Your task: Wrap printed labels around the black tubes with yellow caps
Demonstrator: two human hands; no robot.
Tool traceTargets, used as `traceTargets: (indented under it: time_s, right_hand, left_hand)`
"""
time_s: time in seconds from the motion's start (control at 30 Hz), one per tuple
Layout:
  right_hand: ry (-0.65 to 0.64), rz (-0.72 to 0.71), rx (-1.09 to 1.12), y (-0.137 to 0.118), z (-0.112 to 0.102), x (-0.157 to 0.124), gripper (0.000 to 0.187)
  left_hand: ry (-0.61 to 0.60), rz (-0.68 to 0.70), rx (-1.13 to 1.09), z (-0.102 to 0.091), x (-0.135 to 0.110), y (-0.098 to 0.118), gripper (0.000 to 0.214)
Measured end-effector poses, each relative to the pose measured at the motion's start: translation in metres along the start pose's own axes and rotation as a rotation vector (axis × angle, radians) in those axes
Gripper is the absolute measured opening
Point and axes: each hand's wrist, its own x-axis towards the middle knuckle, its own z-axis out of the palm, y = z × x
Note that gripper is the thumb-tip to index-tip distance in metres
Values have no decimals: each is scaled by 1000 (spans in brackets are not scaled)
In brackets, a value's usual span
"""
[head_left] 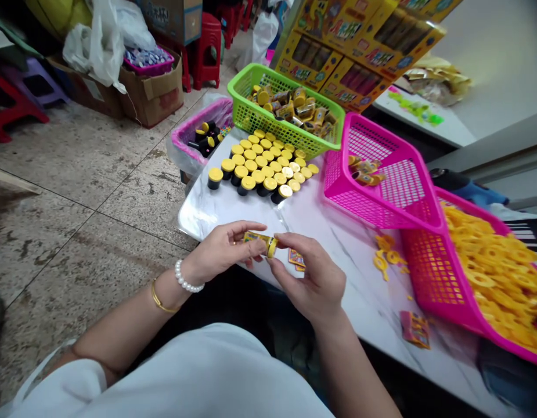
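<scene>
My left hand [224, 248] and my right hand [312, 278] meet over the near edge of a white marble table [338, 244]. Between them they pinch a small labelled tube [257, 239] with a yellow ring at its right end. The left fingers grip the tube's body; the right fingertips hold the ring end. A printed sticker [296, 258] lies on the table just behind my right hand. Several black tubes with yellow caps [262, 165] stand upright in rows further back.
A green basket [251, 119] of labelled tubes sits at the back. One pink basket [381, 203] holds a few pieces; another [446, 290] is full of yellow rings. Loose rings [388, 258] and a sticker [414, 328] lie on the table. Boxes and red stools stand on the floor.
</scene>
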Motion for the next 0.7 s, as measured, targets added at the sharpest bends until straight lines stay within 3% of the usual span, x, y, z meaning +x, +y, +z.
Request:
traceTargets:
  time_s: [0.1, 0.2, 0.3, 0.4, 0.53, 0.63, 0.7]
  right_hand:
    - [35, 94, 35, 6, 3, -1, 29]
    - [7, 413, 253, 13, 8, -2, 13]
    - [-99, 572, 535, 18, 7, -1, 29]
    - [-84, 522, 501, 16, 1, 0, 49]
    - [-54, 283, 172, 11, -8, 2, 23]
    - [-55, 73, 88, 13, -7, 0, 27]
    - [-26, 106, 117, 16, -2, -3, 26]
  left_hand:
    - [33, 21, 73, 2, 3, 6, 37]
    - [72, 72, 121, 5, 6, 9, 33]
    - [45, 13, 146, 8, 11, 10, 38]
    - [44, -15, 157, 10, 13, 8, 44]
    - [19, 0, 176, 9, 11, 6, 46]
    - [-17, -55, 202, 8, 10, 4, 43]
    - [-34, -70, 204, 8, 10, 5, 40]
